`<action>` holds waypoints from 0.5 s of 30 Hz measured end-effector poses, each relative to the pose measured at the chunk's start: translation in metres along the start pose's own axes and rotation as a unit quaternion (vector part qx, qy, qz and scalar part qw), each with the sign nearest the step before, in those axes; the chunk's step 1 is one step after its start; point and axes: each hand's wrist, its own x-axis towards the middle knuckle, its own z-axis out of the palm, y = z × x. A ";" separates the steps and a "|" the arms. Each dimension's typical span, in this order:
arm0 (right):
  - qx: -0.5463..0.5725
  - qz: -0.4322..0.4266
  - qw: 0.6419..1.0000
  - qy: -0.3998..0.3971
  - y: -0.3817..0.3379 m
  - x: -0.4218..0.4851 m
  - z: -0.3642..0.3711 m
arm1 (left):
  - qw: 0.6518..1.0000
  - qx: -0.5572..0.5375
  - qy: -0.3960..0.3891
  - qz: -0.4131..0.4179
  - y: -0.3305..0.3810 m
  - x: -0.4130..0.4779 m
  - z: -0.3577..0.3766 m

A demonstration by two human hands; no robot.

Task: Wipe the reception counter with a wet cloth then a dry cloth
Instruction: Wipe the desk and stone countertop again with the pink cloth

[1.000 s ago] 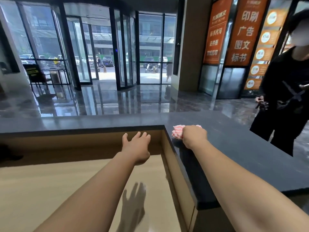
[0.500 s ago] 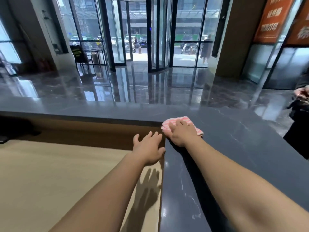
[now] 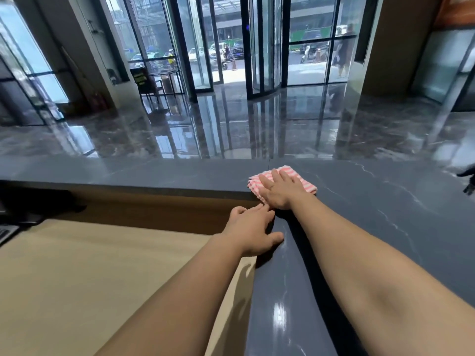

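The dark grey marble reception counter (image 3: 385, 214) bends at a corner in front of me. A pink and white striped cloth (image 3: 307, 185) lies flat at that inner corner. My right hand (image 3: 281, 190) presses down on it with straight, spread fingers. My left hand (image 3: 253, 231) rests on the counter's inner edge just below the cloth, its fingers relaxed and its thumb on the stone. Nothing is held in the left hand.
A lower beige desk surface (image 3: 90, 278) lies to the left, behind the counter. Dark objects (image 3: 30, 204) sit at its far left edge. Beyond the counter spreads a glossy lobby floor (image 3: 231, 124) with glass doors. A person's dark-clad hand (image 3: 469, 179) shows at the right edge.
My right hand opened flat on the cloth and slid it along the corner. My left hand moved right onto the counter's inner edge. My view turned left and downward.
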 end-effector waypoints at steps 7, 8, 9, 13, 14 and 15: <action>-0.001 -0.007 1.000 0.011 0.013 0.038 -0.006 | 0.995 0.068 -0.064 -0.044 0.010 0.026 -0.013; 0.005 -0.003 1.000 0.013 0.015 0.042 -0.006 | 0.993 0.082 -0.071 -0.054 0.012 0.030 -0.018; 0.010 0.001 1.000 0.014 0.019 0.045 -0.007 | 0.991 0.093 -0.077 -0.060 0.015 0.034 -0.022; 0.023 0.038 0.999 0.016 0.045 0.047 -0.011 | 0.988 0.115 -0.080 -0.067 0.022 0.044 -0.030; 0.026 0.054 0.998 0.017 0.056 0.045 -0.012 | 0.988 0.114 -0.080 -0.068 0.020 0.044 -0.030; 0.029 0.075 0.997 0.018 0.072 0.042 -0.014 | 0.988 0.110 -0.079 -0.067 0.021 0.044 -0.030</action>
